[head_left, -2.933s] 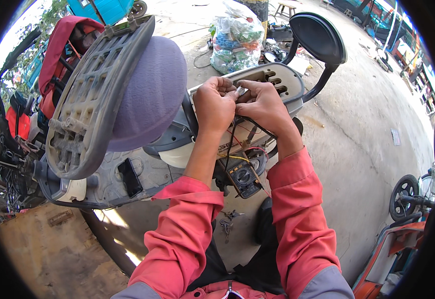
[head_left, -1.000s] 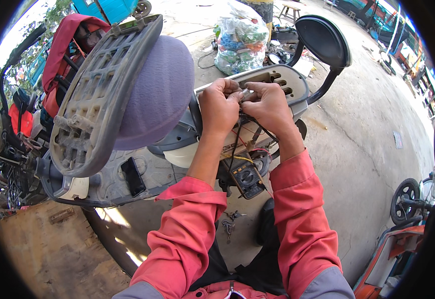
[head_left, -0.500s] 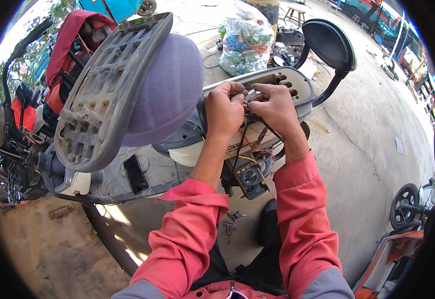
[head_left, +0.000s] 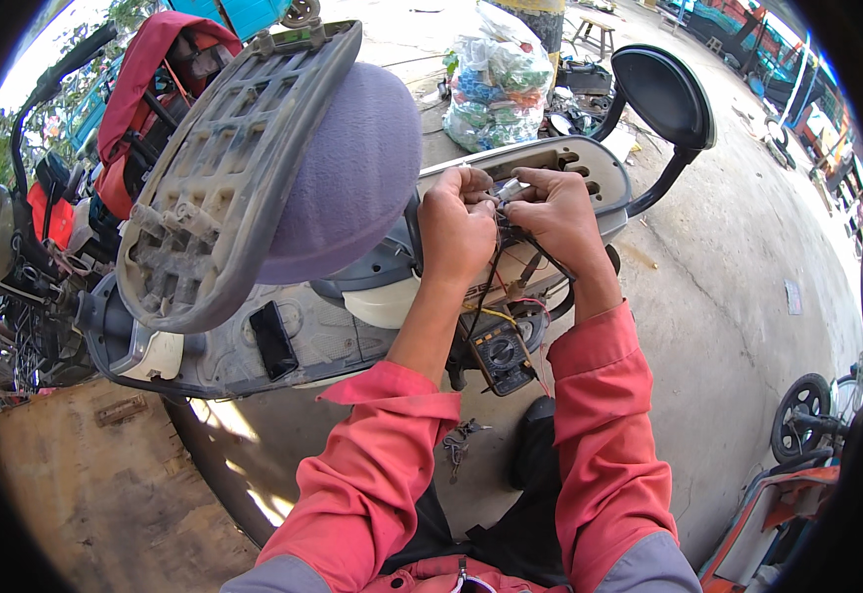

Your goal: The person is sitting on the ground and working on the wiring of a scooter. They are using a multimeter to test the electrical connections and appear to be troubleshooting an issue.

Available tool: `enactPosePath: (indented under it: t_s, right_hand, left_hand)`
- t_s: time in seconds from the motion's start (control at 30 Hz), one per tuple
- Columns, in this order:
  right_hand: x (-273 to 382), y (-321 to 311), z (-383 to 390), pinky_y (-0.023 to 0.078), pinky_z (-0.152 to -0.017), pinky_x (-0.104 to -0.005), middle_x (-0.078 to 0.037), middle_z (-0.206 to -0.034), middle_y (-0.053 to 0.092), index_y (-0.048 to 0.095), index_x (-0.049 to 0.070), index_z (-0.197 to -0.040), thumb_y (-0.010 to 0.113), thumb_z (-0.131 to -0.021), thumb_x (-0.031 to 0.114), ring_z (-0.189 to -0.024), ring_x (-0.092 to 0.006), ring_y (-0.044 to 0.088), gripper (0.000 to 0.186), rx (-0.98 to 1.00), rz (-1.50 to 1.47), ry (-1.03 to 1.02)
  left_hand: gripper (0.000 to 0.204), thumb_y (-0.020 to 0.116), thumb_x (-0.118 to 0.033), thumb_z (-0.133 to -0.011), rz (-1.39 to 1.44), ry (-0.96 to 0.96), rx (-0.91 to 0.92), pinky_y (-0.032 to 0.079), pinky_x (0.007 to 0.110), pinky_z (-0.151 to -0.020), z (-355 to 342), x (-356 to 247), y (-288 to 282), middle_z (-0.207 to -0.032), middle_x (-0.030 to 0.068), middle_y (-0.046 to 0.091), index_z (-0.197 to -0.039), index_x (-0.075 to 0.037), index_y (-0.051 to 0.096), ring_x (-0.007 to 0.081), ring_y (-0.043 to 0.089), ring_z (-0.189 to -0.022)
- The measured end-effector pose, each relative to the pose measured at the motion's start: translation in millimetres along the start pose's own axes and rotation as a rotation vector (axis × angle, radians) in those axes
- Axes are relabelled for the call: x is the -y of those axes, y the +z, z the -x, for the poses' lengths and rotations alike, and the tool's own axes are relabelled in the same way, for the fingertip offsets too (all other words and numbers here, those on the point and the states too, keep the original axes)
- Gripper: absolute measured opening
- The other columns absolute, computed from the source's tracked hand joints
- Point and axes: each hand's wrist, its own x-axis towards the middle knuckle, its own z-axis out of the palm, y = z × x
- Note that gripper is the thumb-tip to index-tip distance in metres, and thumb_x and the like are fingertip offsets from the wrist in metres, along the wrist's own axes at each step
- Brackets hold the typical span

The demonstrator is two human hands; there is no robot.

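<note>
At twelve o'clock of the multimeter (head_left: 503, 354), left hand (head_left: 456, 229) and right hand (head_left: 553, 212) pinching a small connector (head_left: 509, 188), probably mid-test, next needing steady probe contact.

Outdoors in bright daylight, a grey concrete floor (head_left: 738, 296) runs back to a bulging plastic bag (head_left: 496, 84) of litter and a small wooden stool (head_left: 598, 30). A worn wooden board (head_left: 105, 484) lies lower left.

Clear plastic bag (head_left: 499, 74), bulging, multicoloured contents, beyond the scooter (head_left: 352, 326); dark multimeter (head_left: 502, 356), round dial, small screen, hanging below it.
</note>
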Motion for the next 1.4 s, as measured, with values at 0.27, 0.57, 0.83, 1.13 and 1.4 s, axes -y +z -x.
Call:
enactPosePath:
  t_s: [0.27,0.57,0.83,1.13,1.4]
  right_hand:
    - [-4.0,0.0,-0.2,0.051,-0.061,-0.0227,-0.01,-0.086,0.072,0.058,-0.018,-0.124,0.068,-0.074,-0.001,-0.072,-0.0074,0.063,0.054,-0.034,-0.051,-0.008]
    - [-5.5,-0.4,-0.8,0.05,-0.06,-0.0226,-0.01,-0.086,0.072,0.057,-0.02,-0.124,0.069,-0.074,-0.001,-0.071,-0.0075,0.062,0.055,-0.022,-0.061,-0.017]
    - [-3.6,-0.7,0.2,0.05,-0.06,-0.0227,-0.01,-0.084,0.072,0.057,-0.019,-0.125,0.069,-0.073,0.0,-0.07,-0.0074,0.062,0.057,-0.028,-0.047,-0.019]
    - [-5.2,-0.6,-0.8,0.049,-0.059,-0.0222,-0.009,-0.083,0.071,0.057,-0.019,-0.124,0.069,-0.073,-0.001,-0.07,-0.0074,0.062,0.055,-0.02,-0.057,-0.019]
    - [-4.9,-0.4,-0.4,0.051,-0.061,-0.0232,-0.011,-0.086,0.072,0.057,-0.019,-0.125,0.069,-0.073,-0.001,-0.072,-0.0089,0.064,0.056,-0.023,-0.074,-0.013]
  left_hand:
    - [0.036,0.058,0.017,-0.08,0.024,-0.047,0.074,0.055,0.025,-0.078,8.1,-11.9,-2.8,-0.106,0.0133,0.067,-0.114,0.008,0.056,0.0143,0.068,-0.087]
    - [0.037,0.063,0.014,-0.079,-0.116,0.043,0.056,0.054,0.031,-0.085,16.8,-13.9,-7.4,-0.106,0.0138,0.068,-0.115,0.006,0.055,0.0215,0.068,-0.096]
    - [0.043,0.071,0.007,-0.076,-0.435,0.133,-0.039,0.051,0.041,-0.087,28.2,-22.0,-4.2,-0.093,0.0177,0.069,-0.116,0.006,0.054,0.0351,0.066,-0.098]
    - [0.036,0.075,0.001,-0.077,-0.181,-0.003,-0.085,0.054,0.036,-0.074,27.0,-15.0,-0.2,-0.084,0.0142,0.074,-0.109,0.005,0.06,0.0273,0.072,-0.077]
    - [0.024,0.076,-0.001,-0.077,-0.194,0.011,-0.069,0.054,0.036,-0.071,27.7,-10.2,2.0,-0.084,0.015,0.074,-0.098,0.004,0.066,0.0259,0.072,-0.075]
